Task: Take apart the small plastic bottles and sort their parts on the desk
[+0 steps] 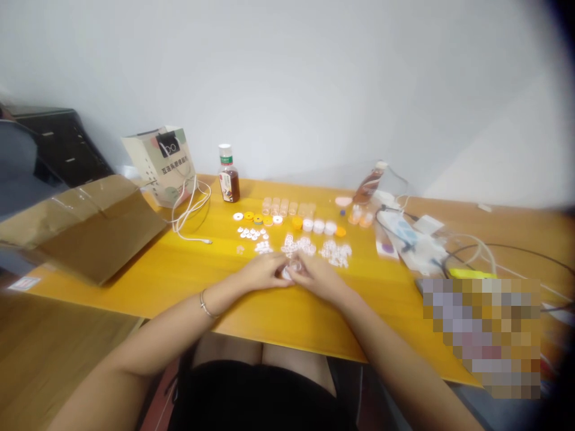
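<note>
My left hand (267, 270) and my right hand (318, 276) meet over the table near its front. Between their closed fingers is a small clear container (295, 265) with something white at its lower left; fingers hide part of it. Just beyond my hands lie loose piles of small white plastic pieces (299, 244), with another pile (335, 254) to the right. Several white round pieces with stems (253, 233) lie farther left. Behind them run yellow and white ring-like caps (257, 219), white and orange caps (318, 226), and a row of small clear bottles (283, 207).
On the yellow table (179, 281) stand a brown cardboard box (99, 233), a paper bag (166, 167) and a white cable (191, 215). A drink bottle (229, 179) and a tilted bottle (371, 182) stand behind. Power strips (411, 239) and cables crowd the right, beside a blurred-out patch.
</note>
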`<state>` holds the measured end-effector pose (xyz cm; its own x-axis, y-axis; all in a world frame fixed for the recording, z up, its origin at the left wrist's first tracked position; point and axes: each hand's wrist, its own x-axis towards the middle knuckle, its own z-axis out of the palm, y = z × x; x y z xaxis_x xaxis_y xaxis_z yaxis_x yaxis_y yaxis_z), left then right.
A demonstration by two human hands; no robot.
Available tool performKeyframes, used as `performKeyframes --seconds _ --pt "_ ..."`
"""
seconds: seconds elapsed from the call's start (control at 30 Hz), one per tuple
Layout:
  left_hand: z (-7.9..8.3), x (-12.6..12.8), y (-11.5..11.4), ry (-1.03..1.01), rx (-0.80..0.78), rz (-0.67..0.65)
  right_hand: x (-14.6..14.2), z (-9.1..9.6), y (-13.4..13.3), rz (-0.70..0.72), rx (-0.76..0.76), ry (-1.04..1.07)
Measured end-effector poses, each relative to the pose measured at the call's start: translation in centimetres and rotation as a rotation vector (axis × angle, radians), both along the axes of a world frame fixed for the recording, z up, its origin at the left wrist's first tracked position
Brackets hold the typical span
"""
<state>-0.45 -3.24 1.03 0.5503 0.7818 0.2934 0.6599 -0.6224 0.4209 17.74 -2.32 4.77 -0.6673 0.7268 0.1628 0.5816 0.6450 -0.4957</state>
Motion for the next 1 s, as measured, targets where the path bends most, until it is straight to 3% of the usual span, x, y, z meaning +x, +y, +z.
performKeyframes --seconds 0.13,0.23,0.33,0.5,0.57,0.63,1.0 --pt "0.3 0.0 -0.1 0.006 -0.017 0.006 0.5 -0.2 0.1 -0.007 0.039 0.099" --pt "0.4 0.0 -0.2 0.019 -0.016 0.02 1.3 -0.2 1.2 -0.203 0.077 0.311" --pt "0.4 0.0 -0.2 0.009 -0.026 0.007 1.9 0.6 3.9 -0.409 0.09 0.409" --pt "0.0 -0.2 -0.1 -0.009 -0.014 -0.012 0.4 2.9 11.3 -0.496 0.143 0.258" --pt "-0.1 -0.3 0.0 -0.007 -0.011 -0.014 -1.0 3.1 13.9 -0.5 0.101 0.043" --pt "-0.2 -0.4 0.1 -0.007 -0.01 -0.013 -2.4 2.8 15.7 -0.484 0.074 -0.025" --pt "-0.3 -0.4 0.3 0.015 -0.009 -0.028 -5.1 0.0 17.8 -0.553 0.065 -0.102"
